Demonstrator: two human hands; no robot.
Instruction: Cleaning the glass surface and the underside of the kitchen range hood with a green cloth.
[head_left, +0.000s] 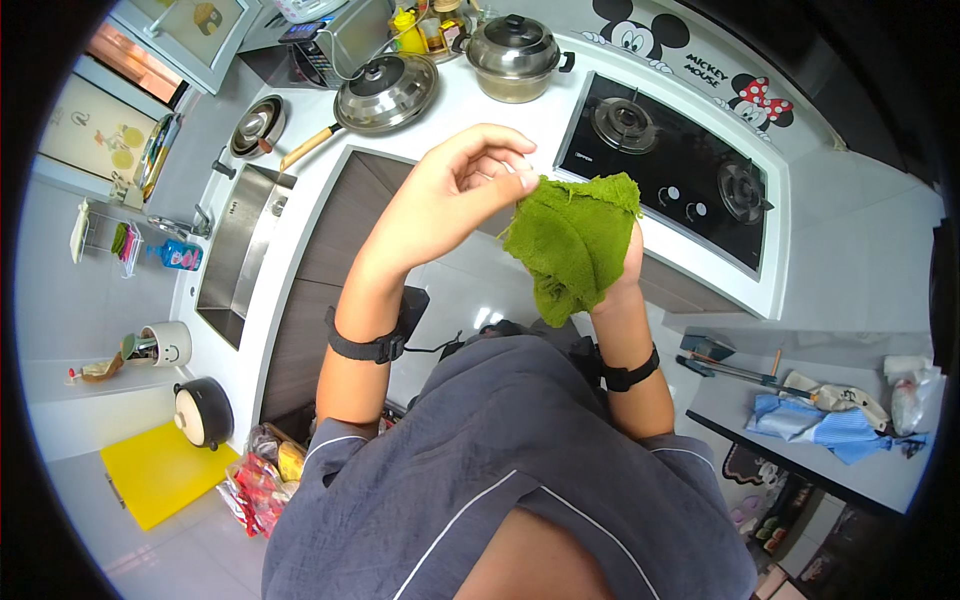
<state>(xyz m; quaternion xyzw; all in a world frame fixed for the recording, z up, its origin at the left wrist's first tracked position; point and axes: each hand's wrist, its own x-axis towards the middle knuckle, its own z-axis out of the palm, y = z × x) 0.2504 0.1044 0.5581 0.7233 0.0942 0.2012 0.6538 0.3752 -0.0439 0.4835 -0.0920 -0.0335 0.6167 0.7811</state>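
Note:
A green cloth (574, 244) hangs bunched in front of me, above the floor beside the counter. My left hand (469, 184) is at its upper left corner, thumb and fingertips closed near the edge; whether they pinch it is hard to tell. My right hand (626, 270) supports the cloth from behind on its right side, with most of the fingers hidden by the fabric. Beyond the cloth lies the black gas hob (664, 172), and a steel pot with a glass lid (514, 60) stands left of it.
A lidded steel pan (386, 94) with a wooden handle stands on the white counter, near metal bowls (257, 126). To the left are the steel sink (244, 247), a faucet (201, 222) and a blue soap bottle (180, 255). A dark lidded pot (204, 412) sits at the lower left.

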